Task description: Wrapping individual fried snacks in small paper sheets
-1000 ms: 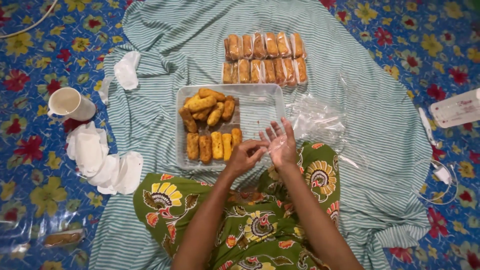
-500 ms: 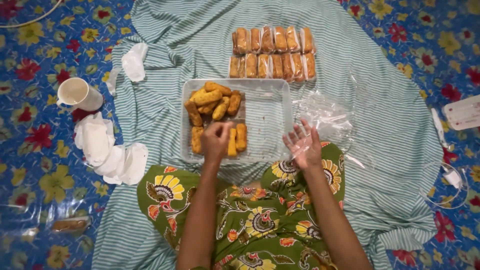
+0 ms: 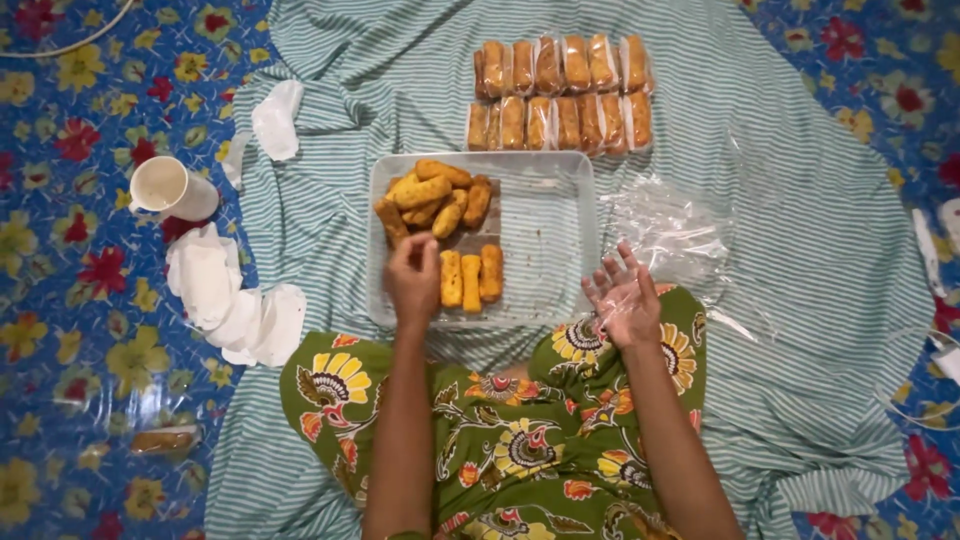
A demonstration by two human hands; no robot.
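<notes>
A clear plastic tray (image 3: 545, 250) lies on a striped cloth in front of my knees. Golden fried rolls (image 3: 435, 198) are heaped at its far left, and a short row (image 3: 470, 278) lies at its near side. My left hand (image 3: 413, 280) reaches down onto the left end of that row, fingers curled around a roll that it hides. My right hand (image 3: 625, 295) is just right of the tray, above my knee. Its fingers are spread and a thin clear plastic wrapper lies across the palm.
Two rows of wrapped rolls (image 3: 560, 95) lie beyond the tray. A loose pile of clear wrappers (image 3: 665, 225) sits at its right. A white cup (image 3: 170, 188) and crumpled white papers (image 3: 225, 300) lie to the left on the flowered floor mat. One wrapped roll (image 3: 160, 440) lies near left.
My hands were together in front of the tray. The left hand moved out onto the near row of rolls; the right hand drew right with the wrapper. The view shifted slightly.
</notes>
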